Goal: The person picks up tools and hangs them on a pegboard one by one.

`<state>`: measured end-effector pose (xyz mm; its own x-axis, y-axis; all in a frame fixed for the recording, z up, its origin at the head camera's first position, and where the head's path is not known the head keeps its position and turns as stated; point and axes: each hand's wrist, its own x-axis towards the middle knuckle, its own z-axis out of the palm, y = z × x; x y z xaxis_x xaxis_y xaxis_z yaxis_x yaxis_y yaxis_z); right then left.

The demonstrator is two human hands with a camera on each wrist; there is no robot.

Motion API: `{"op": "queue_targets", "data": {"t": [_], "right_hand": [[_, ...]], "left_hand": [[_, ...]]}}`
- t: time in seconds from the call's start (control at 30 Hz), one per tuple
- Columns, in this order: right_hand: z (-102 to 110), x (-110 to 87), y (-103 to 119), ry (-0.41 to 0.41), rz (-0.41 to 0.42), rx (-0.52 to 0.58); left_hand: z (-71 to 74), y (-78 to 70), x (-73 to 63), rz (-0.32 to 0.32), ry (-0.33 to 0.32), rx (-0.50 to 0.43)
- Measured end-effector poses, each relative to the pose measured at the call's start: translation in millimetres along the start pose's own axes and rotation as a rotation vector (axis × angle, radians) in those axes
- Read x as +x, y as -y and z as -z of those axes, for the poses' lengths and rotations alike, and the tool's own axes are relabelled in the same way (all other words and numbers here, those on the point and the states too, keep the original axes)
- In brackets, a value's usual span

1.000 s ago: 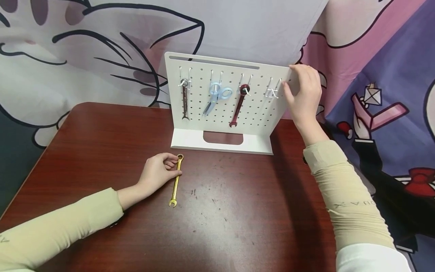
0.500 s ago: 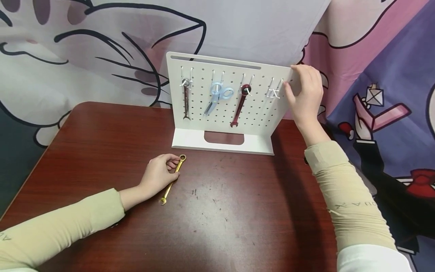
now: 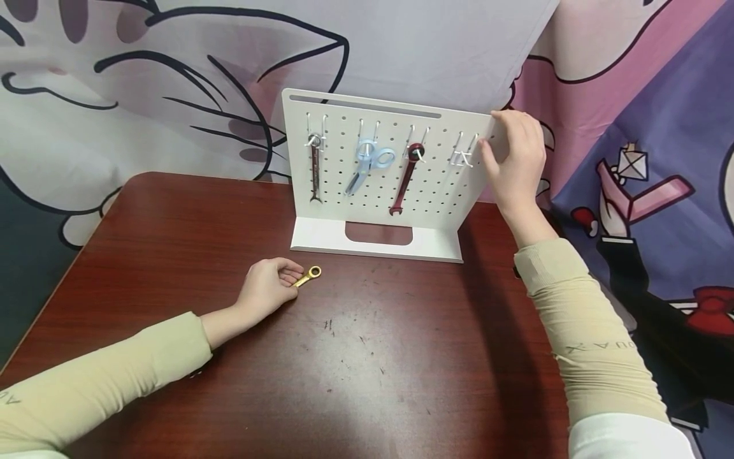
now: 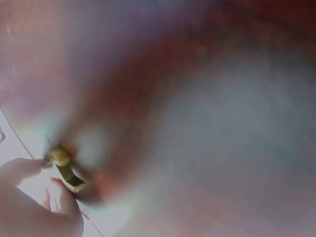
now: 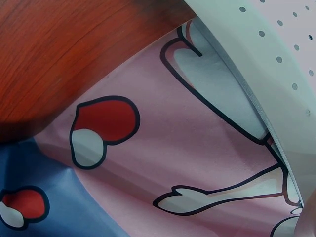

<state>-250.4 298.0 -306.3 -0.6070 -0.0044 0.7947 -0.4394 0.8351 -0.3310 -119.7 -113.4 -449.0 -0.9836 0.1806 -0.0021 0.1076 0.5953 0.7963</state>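
Observation:
In the head view my left hand pinches a gold combination wrench between thumb and fingers, over the table. Its ring end points away to the right; most of the shaft is hidden behind the hand. The left wrist view is blurred, with the wrench at the fingertips. My right hand grips the right edge of a white pegboard stand. From the board's hooks hang a silver wrench, light-blue scissors and a dark red wrench. A rightmost hook bears nothing.
The pegboard stands near the back of a dark red-brown table. Behind it hangs a cartoon-printed cloth, which continues down the right side beyond the table edge.
The gold wrench has turned in my left hand: its open end, earlier toward me, has swung left behind the hand, and the ring end now points right. My right hand keeps its grip.

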Motion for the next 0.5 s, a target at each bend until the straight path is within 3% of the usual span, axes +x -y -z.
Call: {"op": "queue_targets", "data": {"t": [0.5], "right_hand": [[1.3, 0.1, 0.5, -0.007, 0.016, 0.009]], "left_hand": [[7.3, -3.1, 9.4, 0.069, 0.152, -0.033]]}}
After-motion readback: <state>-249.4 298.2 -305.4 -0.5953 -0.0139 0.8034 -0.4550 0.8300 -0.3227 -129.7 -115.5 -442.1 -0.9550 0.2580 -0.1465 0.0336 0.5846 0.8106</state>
